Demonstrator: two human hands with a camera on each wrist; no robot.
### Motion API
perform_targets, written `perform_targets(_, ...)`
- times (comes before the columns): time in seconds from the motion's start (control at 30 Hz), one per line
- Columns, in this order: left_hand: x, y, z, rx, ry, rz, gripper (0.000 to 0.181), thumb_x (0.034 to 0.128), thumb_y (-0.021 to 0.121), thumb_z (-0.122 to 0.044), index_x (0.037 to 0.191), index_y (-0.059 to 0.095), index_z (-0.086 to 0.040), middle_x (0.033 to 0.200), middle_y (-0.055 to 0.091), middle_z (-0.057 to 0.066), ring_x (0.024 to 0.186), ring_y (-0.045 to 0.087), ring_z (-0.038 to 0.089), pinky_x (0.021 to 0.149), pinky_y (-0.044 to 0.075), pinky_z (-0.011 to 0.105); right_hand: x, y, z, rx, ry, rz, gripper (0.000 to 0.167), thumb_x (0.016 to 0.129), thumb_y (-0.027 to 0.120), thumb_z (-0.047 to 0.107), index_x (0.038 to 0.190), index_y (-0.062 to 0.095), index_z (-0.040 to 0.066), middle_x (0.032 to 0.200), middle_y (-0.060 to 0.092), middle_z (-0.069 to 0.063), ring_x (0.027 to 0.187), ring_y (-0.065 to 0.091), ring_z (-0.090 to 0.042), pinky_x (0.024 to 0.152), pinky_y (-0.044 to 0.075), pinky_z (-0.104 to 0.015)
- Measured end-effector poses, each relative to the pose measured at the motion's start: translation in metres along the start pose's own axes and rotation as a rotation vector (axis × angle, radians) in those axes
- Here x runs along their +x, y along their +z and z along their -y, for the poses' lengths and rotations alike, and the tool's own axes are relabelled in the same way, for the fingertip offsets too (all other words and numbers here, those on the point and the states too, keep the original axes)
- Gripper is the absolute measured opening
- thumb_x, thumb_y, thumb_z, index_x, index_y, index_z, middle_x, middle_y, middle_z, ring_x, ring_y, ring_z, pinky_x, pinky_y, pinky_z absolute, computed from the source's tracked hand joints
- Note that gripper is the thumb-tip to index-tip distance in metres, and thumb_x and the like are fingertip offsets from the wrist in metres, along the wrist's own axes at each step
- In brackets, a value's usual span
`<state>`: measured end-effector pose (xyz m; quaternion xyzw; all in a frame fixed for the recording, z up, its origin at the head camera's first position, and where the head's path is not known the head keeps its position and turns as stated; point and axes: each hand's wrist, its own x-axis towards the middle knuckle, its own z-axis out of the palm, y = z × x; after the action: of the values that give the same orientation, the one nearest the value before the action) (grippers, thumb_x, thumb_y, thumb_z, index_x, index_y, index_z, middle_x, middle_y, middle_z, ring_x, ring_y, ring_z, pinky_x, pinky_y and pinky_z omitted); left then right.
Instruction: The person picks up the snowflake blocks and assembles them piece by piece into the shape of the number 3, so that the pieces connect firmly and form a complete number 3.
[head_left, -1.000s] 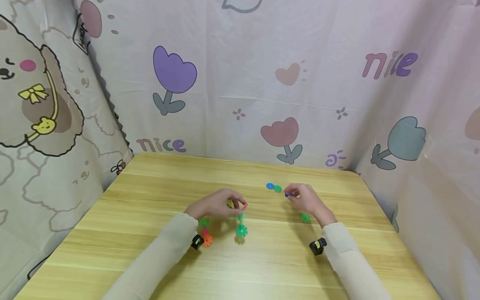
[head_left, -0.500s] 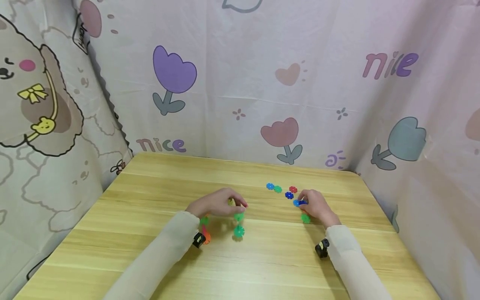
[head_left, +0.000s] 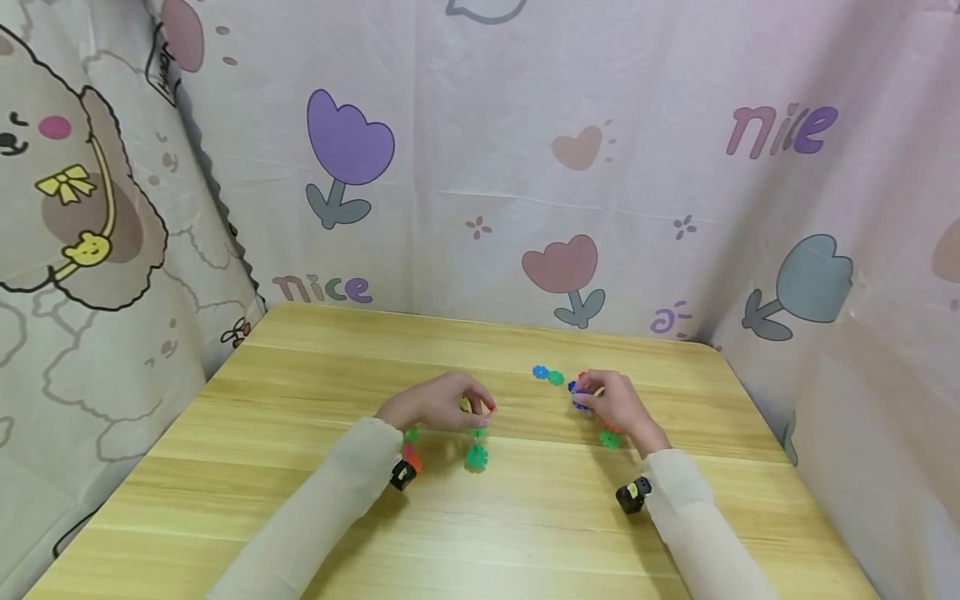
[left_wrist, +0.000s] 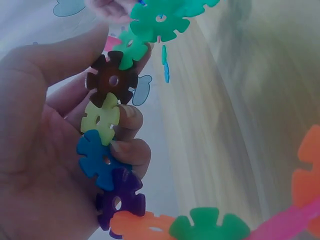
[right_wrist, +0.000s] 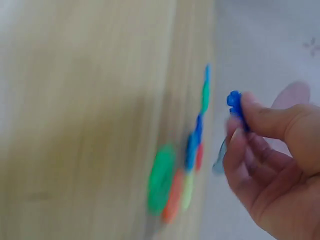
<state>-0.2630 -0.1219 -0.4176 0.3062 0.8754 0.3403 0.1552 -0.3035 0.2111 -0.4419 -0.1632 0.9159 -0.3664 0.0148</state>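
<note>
My left hand grips a chain of notched plastic snowflake discs. In the left wrist view, the chain runs along my palm and curled fingers: a brown disc, a yellow disc, a blue disc and a purple disc. Linked green discs stick out at one end; an orange disc and a pink disc follow at the other. My right hand pinches a dark blue snowflake disc between thumb and fingers, raised off the table.
Loose discs lie around my right hand on the wooden table: a light blue one, a green one and a nearer green one. Red and orange discs are partly hidden there. A printed curtain hangs behind the table.
My right hand moved off to the right and nearer, then came back left with a dark blue disc in its fingers. My left hand has hardly moved, still holding the chain.
</note>
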Motion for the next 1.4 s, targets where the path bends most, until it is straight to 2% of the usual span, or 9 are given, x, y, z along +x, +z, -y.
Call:
perform_targets(0.13, 0.003, 0.001, -0.001, -0.001, -0.006, 0.001, 0.027, 0.0979, 0.072, -0.02, 0.12, 0.074, -0.005, 0.092, 0.072, -0.006, 0.083, 0.062, 0.012, 0.076, 0.051, 0.029, 0.0, 0.011, 0.027, 0.166, -0.053, 0.054, 0.015, 0.098, 0.066, -0.002, 0.11, 0.071, -0.006, 0.088, 0.07, -0.02, 0.067, 0.065, -0.021, 0.063, 0.063, -0.039)
perform_targets(0.27, 0.005, 0.002, -0.002, -0.009, -0.008, 0.008, 0.025, 0.0983, 0.071, -0.018, 0.12, 0.073, -0.005, 0.094, 0.074, -0.005, 0.088, 0.064, 0.011, 0.082, 0.053, 0.031, 0.001, 0.024, 0.053, 0.253, -0.11, 0.098, 0.018, 0.097, 0.064, -0.006, 0.114, 0.068, -0.01, 0.089, 0.07, -0.025, 0.071, 0.07, -0.027, 0.068, 0.065, -0.041)
perform_targets(0.5, 0.009, 0.003, -0.003, -0.023, 0.019, 0.033, 0.026, 0.0977, 0.071, -0.014, 0.121, 0.071, -0.003, 0.103, 0.076, -0.001, 0.097, 0.069, 0.011, 0.093, 0.057, 0.036, 0.001, 0.045, 0.08, 0.28, -0.155, 0.137, 0.012, 0.097, 0.068, 0.001, 0.108, 0.07, -0.003, 0.089, 0.074, -0.02, 0.077, 0.074, -0.041, 0.068, 0.065, -0.043)
perform_targets(0.63, 0.009, 0.003, -0.004, -0.017, 0.025, 0.041, 0.026, 0.0969, 0.072, -0.015, 0.12, 0.07, -0.002, 0.098, 0.076, 0.0, 0.092, 0.068, 0.01, 0.09, 0.055, 0.033, 0.0, 0.052, 0.084, 0.259, -0.207, 0.15, 0.011, 0.098, 0.068, 0.003, 0.107, 0.072, -0.002, 0.087, 0.074, -0.018, 0.074, 0.073, -0.043, 0.067, 0.064, -0.045)
perform_targets(0.77, 0.009, 0.003, -0.004, -0.014, 0.004, 0.059, 0.026, 0.0957, 0.074, -0.017, 0.118, 0.072, -0.003, 0.093, 0.074, -0.002, 0.085, 0.064, 0.01, 0.079, 0.052, 0.027, 0.0, 0.056, 0.087, 0.271, -0.234, 0.138, 0.011, 0.097, 0.069, 0.003, 0.107, 0.073, -0.001, 0.086, 0.074, -0.019, 0.071, 0.071, -0.041, 0.065, 0.063, -0.045)
perform_targets(0.97, 0.011, 0.004, -0.003, 0.021, 0.005, 0.063, 0.005, 0.0956, 0.075, -0.018, 0.096, 0.075, -0.013, 0.092, 0.072, -0.005, 0.085, 0.063, 0.01, 0.078, 0.054, 0.024, -0.002, 0.058, 0.091, 0.286, -0.225, 0.139, 0.013, 0.098, 0.069, 0.003, 0.108, 0.073, -0.003, 0.087, 0.072, -0.022, 0.07, 0.07, -0.037, 0.063, 0.063, -0.044)
perform_targets(1.2, 0.013, 0.007, -0.001, 0.047, 0.015, 0.011, 0.013, 0.0937, 0.076, -0.014, 0.082, 0.072, -0.015, 0.082, 0.071, -0.005, 0.073, 0.06, 0.009, 0.07, 0.054, 0.024, -0.005, 0.069, 0.089, 0.32, -0.217, 0.085, 0.006, 0.096, 0.069, -0.002, 0.098, 0.073, -0.005, 0.087, 0.075, -0.022, 0.066, 0.073, -0.026, 0.063, 0.064, -0.039)
perform_targets(1.3, 0.014, 0.009, 0.0, 0.056, 0.023, -0.005, 0.011, 0.0925, 0.078, -0.015, 0.083, 0.072, -0.015, 0.082, 0.071, -0.005, 0.072, 0.06, 0.009, 0.068, 0.053, 0.023, -0.006, 0.073, 0.087, 0.33, -0.218, 0.066, 0.005, 0.096, 0.069, -0.002, 0.096, 0.072, -0.005, 0.087, 0.075, -0.022, 0.064, 0.072, -0.019, 0.061, 0.064, -0.034)
perform_targets(1.4, 0.015, 0.01, 0.0, 0.036, 0.022, -0.012, 0.005, 0.093, 0.078, -0.018, 0.091, 0.076, -0.015, 0.089, 0.073, -0.005, 0.08, 0.064, 0.01, 0.074, 0.056, 0.025, -0.006, 0.069, 0.082, 0.354, -0.213, 0.08, 0.008, 0.097, 0.068, 0.0, 0.101, 0.072, -0.005, 0.09, 0.076, -0.023, 0.066, 0.073, -0.021, 0.063, 0.064, -0.034)
